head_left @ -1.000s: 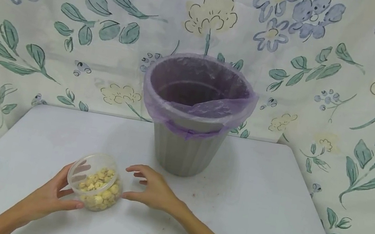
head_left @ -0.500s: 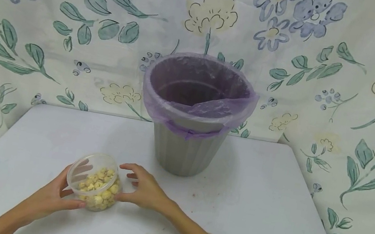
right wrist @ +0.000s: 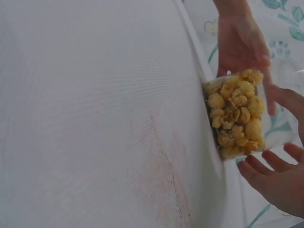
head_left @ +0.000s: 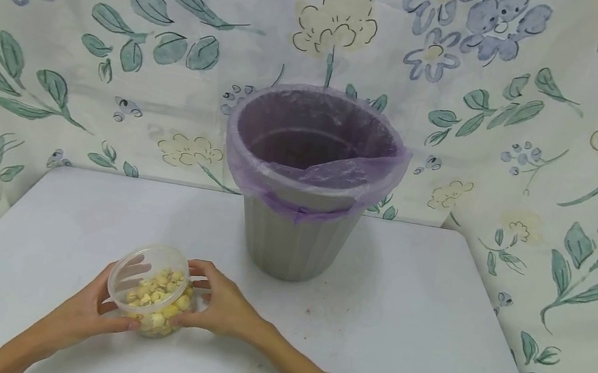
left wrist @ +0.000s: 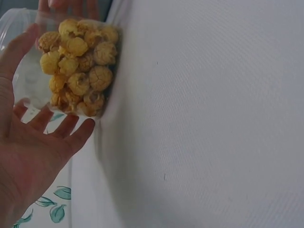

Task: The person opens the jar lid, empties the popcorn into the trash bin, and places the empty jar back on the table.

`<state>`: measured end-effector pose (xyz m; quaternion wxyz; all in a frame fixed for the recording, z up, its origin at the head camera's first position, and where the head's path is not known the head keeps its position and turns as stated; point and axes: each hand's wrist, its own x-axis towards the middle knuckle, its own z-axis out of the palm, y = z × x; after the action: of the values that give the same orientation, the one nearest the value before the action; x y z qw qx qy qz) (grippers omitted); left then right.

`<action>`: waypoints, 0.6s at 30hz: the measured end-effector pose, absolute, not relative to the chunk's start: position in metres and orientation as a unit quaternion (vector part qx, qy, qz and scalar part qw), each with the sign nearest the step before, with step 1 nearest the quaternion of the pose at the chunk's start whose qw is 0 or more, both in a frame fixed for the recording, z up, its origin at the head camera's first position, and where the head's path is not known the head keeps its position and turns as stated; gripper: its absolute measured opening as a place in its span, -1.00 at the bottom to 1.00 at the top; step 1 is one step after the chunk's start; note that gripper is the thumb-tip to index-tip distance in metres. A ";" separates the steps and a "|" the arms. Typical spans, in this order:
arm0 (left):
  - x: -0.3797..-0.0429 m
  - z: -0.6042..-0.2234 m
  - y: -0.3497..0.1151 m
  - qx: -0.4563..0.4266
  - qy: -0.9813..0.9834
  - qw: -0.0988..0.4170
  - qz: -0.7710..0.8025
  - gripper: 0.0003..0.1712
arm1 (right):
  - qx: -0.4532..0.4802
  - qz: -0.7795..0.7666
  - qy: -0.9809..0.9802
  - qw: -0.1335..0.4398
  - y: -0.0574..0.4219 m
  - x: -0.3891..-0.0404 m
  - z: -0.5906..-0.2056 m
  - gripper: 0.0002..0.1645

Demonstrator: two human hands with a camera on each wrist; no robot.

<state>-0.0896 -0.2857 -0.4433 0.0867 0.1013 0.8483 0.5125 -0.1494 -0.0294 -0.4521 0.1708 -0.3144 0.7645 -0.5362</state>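
Observation:
A clear round plastic tub without a lid stands on the white table, partly filled with yellow popcorn. My left hand holds it from the left, thumb in front and fingers round the far side. On the opposite side my right hand has its thumb on the front of the tub and its fingers behind the rim. The left wrist view shows the popcorn through the wall, beside the left hand. In the right wrist view the right hand spreads round the tub's side.
Behind the tub, a grey bin stands on the table, lined with a purple plastic bag folded over its rim. The white table bears small reddish marks. Floral cloth hangs at the back and sides.
My right hand has moved left from beside the tub until its thumb and fingers lie round the tub's right side. The left hand and the tub have stayed nearly still.

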 end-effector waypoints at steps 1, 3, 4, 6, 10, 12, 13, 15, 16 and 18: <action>-0.090 -0.443 -0.285 0.103 0.848 0.086 0.513 0.10 | -0.313 -0.537 0.764 0.172 -0.030 -0.149 -0.452 0.05; -0.089 -0.442 -0.283 0.109 0.846 0.084 0.515 0.09 | -0.309 -0.536 0.767 0.171 -0.030 -0.149 -0.451 0.06; -0.089 -0.442 -0.282 0.110 0.846 0.083 0.515 0.09 | -0.308 -0.534 0.768 0.170 -0.029 -0.149 -0.450 0.06; -0.089 -0.440 -0.281 0.118 0.845 0.079 0.516 0.08 | -0.306 -0.532 0.771 0.168 -0.028 -0.149 -0.449 0.07; -0.088 -0.437 -0.277 0.125 0.846 0.075 0.513 0.08 | -0.306 -0.532 0.772 0.167 -0.025 -0.148 -0.446 0.09; -0.088 -0.434 -0.275 0.123 0.848 0.075 0.509 0.09 | -0.308 -0.533 0.770 0.166 -0.023 -0.147 -0.444 0.10; -0.088 -0.433 -0.274 0.121 0.850 0.076 0.507 0.09 | -0.309 -0.535 0.769 0.165 -0.022 -0.147 -0.443 0.11; -0.088 -0.430 -0.272 0.117 0.853 0.077 0.503 0.10 | -0.315 -0.535 0.767 0.162 -0.019 -0.147 -0.441 0.12; -0.087 -0.428 -0.270 0.116 0.854 0.077 0.501 0.10 | -0.318 -0.535 0.766 0.160 -0.018 -0.146 -0.439 0.12; -0.087 -0.425 -0.267 0.118 0.855 0.076 0.499 0.11 | -0.323 -0.538 0.763 0.157 -0.015 -0.145 -0.436 0.13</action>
<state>-0.0870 -0.2675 -0.4253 0.0763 0.1175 0.8553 0.4988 -0.1454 -0.0149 -0.4365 0.1572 -0.3228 0.7629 -0.5376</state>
